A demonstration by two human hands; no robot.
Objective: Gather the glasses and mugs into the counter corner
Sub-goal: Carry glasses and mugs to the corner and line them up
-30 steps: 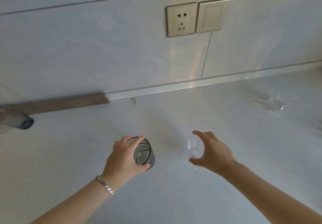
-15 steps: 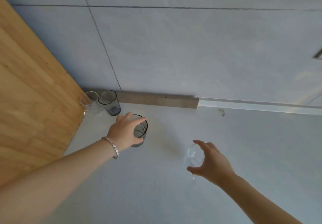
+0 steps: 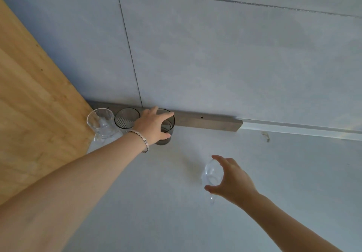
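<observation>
My left hand (image 3: 153, 124) grips a smoky grey tumbler (image 3: 166, 128) from above, at the back wall of the white counter (image 3: 156, 202). Just left of it stand a second ribbed grey tumbler (image 3: 126, 121) and a clear glass (image 3: 101, 123), tucked into the corner beside the wooden panel (image 3: 35, 102). My right hand (image 3: 229, 179) holds a small clear stemmed glass (image 3: 212, 174) by its bowl, above the counter's middle, well right of the corner; its stem shows below my thumb.
A grey wooden strip (image 3: 205, 122) runs along the foot of the tiled wall (image 3: 215, 55), ending where a white trim begins. A small brown mark (image 3: 266, 136) sits on the counter near the trim.
My left hand has carried the grey tumbler back and left, up to the wall beside the two glasses in the corner. My right hand keeps the clear glass in about the same place.
</observation>
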